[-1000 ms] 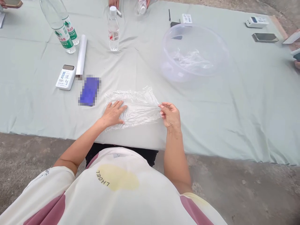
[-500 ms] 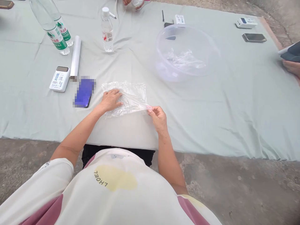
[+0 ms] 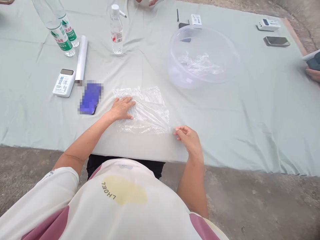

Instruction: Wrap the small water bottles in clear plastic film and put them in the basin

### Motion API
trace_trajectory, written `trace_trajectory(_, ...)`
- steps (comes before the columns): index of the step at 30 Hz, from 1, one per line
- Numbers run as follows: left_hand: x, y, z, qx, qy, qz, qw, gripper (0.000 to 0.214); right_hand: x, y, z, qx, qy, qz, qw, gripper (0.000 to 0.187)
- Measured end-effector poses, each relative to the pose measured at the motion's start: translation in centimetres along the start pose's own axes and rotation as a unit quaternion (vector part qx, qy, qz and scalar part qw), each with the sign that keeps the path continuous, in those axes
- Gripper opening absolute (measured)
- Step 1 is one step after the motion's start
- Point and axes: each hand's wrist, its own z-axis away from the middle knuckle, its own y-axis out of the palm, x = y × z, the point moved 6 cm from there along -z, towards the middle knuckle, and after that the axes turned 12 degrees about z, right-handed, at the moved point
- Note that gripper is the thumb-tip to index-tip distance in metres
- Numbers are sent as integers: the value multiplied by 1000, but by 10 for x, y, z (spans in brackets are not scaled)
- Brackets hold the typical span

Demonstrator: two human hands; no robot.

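Observation:
A thin, clear plastic bag (image 3: 152, 111) lies wrinkled on the cloth in front of me. My left hand (image 3: 122, 108) rests flat on its left part, fingers spread. At the near right corner, the thumb and fingers of my right hand (image 3: 187, 138) are pinched together. Creases in the film run toward those fingertips, though the see-through edge there is faint. Left of the bag lies a phone (image 3: 90, 98) with a blurred-out screen. A wide translucent basin (image 3: 205, 78) stands beyond my right hand, crumpled clear plastic (image 3: 203, 63) inside.
A white device (image 3: 63, 83), a roll of clear film (image 3: 81, 58) and water bottles (image 3: 65, 43) stand or lie at left. A smaller bottle (image 3: 117, 31) stands farther back. Another person's hand (image 3: 312, 73) holds something dark at the right edge; a phone (image 3: 276, 41) lies nearby.
My right hand has moved right and toward me, and the bag is spread wider and flatter. My left hand has shifted slightly right, staying flat on the film.

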Motion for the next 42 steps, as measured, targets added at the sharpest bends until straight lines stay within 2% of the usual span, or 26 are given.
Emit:
trace_trajectory(2,-3,4,0,5,11,-4,1000,74,16,-18,1,-114,-29,31,993,20)
trace_trajectory(3,-5,6,1,10,21,-6,1000,74,30,-21,3,-160,-68,30,984,19)
trace_trajectory(5,-9,11,1,18,39,-11,999,75,70,-6,10,-182,-188,31,965,19)
trace_trajectory(7,-13,13,3,18,48,-21,998,75,113,30,19,-123,-321,60,937,23)
trace_trajectory(9,-14,13,6,13,48,-29,998,77,141,74,23,-28,-408,129,903,29)
trace_trajectory(11,-12,12,9,16,44,-28,999,79,151,103,14,24,-426,208,881,34)
trace_trajectory(12,-10,11,10,19,41,-25,999,80,149,107,4,29,-415,236,878,35)
trace_trajectory(13,-7,10,11,22,39,-23,999,80,145,106,-9,26,-400,251,881,35)
trace_trajectory(15,-1,7,12,25,36,-19,999,81,130,87,-42,7,-364,249,898,31)
trace_trajectory(18,6,6,10,29,39,-16,999,82,96,37,-91,-67,-266,252,928,30)
trace_trajectory(20,8,5,9,29,47,-10,998,82,77,6,-105,-133,-186,263,937,30)
trace_trajectory(21,7,5,8,27,51,-5,998,82,73,-2,-103,-156,-173,257,938,30)
trace_trajectory(23,6,2,8,19,59,18,998,81,82,0,-83,-171,-222,216,935,30)
trace_trajectory(25,4,-5,9,0,71,60,996,79,103,24,-49,-139,-335,167,917,29)
trace_trajectory(28,3,-21,13,-42,104,148,983,69,130,77,-2,-44,-481,201,852,27)
trace_trajectory(30,9,-36,15,-78,117,216,966,58,135,102,12,2,-518,262,814,26)
trace_trajectory(32,24,-58,11,-143,98,276,945,48,134,109,12,14,-525,283,802,26)
trace_trajectory(34,48,-87,0,-247,47,306,918,39,131,101,9,-4,-525,252,813,25)
trace_trajectory(36,76,-119,-19,-355,-19,297,886,34,130,83,8,-51,-516,195,832,25)
trace_trajectory(37,88,-134,-33,-384,-46,292,875,37,128,73,9,-80,-509,165,841,25)
trace_trajectory(39,110,-159,-70,-395,-90,305,862,54,122,56,13,-128,-491,115,854,28)
trace_trajectory(42,135,-187,-128,-382,-132,380,832,89,103,42,20,-165,-468,85,864,34)
